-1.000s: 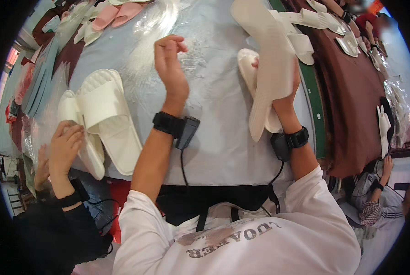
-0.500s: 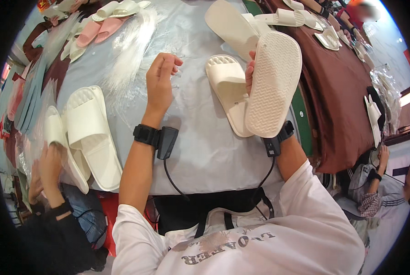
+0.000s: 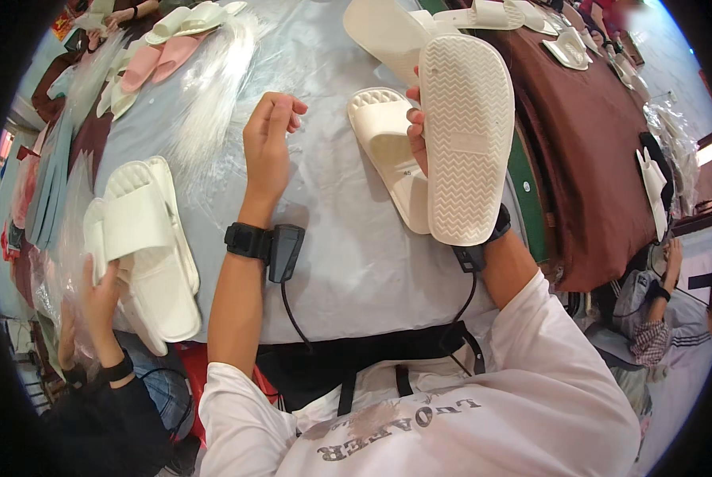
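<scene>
While my right fingers (image 3: 416, 133) grasp a slipper (image 3: 469, 143), long axis fore-and-aft, my empty left fingers (image 3: 279, 118) curl loosely to its left.

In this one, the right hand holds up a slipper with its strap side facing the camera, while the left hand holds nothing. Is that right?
Not quite: the head view shows the patterned sole facing the camera, not the strap side. So the right hand holds up a slipper with its sole facing the camera, while the left hand holds nothing.
</scene>
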A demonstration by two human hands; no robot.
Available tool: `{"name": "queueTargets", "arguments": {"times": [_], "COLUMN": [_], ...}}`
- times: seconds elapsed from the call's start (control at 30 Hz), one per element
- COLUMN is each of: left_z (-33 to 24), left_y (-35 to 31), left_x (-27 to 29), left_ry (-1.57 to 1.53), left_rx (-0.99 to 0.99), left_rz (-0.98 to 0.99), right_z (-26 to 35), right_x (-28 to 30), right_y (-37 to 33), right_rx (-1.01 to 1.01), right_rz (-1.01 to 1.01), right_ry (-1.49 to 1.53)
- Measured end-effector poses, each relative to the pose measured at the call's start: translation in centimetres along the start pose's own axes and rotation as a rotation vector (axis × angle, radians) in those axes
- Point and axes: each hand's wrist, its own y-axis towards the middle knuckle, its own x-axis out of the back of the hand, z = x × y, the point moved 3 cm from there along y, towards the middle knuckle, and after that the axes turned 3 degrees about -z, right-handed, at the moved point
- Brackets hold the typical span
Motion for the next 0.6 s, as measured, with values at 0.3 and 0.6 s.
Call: {"name": "queueTargets", "arguments": {"times": [0.3, 0.6], "left_z": [1.1, 1.7], "left_y": [0.7, 0.9], "left_x": [2.7, 3.6], "left_ry": [0.061, 0.300], "left_rx": [0.125, 0.186], "left_rz": [-0.324, 0.022], "right_z": [-2.7, -3.4], "right_x": [-1.1, -2.6], "right_y": [0.4, -0.5], "right_rx": [0.276, 0.251], "right_rz": [-0.129, 0.220], "right_ry": [-1.188, -1.613]}}
